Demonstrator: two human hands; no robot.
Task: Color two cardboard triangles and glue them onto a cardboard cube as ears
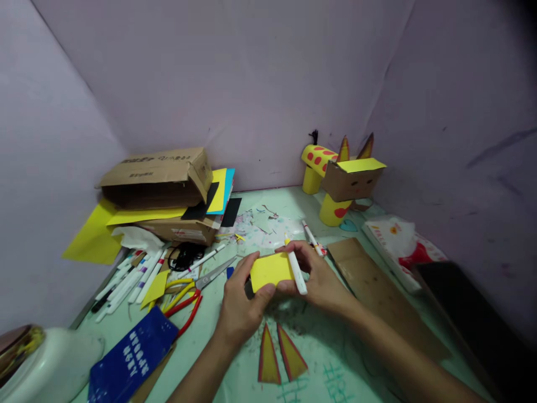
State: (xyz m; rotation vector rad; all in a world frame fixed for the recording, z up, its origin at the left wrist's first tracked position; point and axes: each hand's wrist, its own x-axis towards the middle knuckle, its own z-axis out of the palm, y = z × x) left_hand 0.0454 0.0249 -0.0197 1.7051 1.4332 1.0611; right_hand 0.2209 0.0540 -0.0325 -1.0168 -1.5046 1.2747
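Note:
A small box with a yellow paper face (pixel 272 271) is between my hands, above the middle of the table. My left hand (pixel 241 299) grips its left side, thumb along the lower edge. On the right side, my right hand (pixel 319 274) is closed on the box too, with a white marker (pixel 297 272) held between its fingers, the yellow tip pointing up and away. What lies behind the yellow face is mostly hidden. Below the hands, two pointed brownish-yellow pieces with red edges, a left one (pixel 269 358) and a right one (pixel 292 355), lie flat.
At the back right stands a spotted yellow animal figure (pixel 350 184) with a box head. Cardboard boxes (pixel 155 173) and coloured paper are stacked at the left. Nearby lie scissors (pixel 197 285), several markers (pixel 134 280) and a blue packet (pixel 133 358). A cardboard sheet (pixel 377 291) lies at right.

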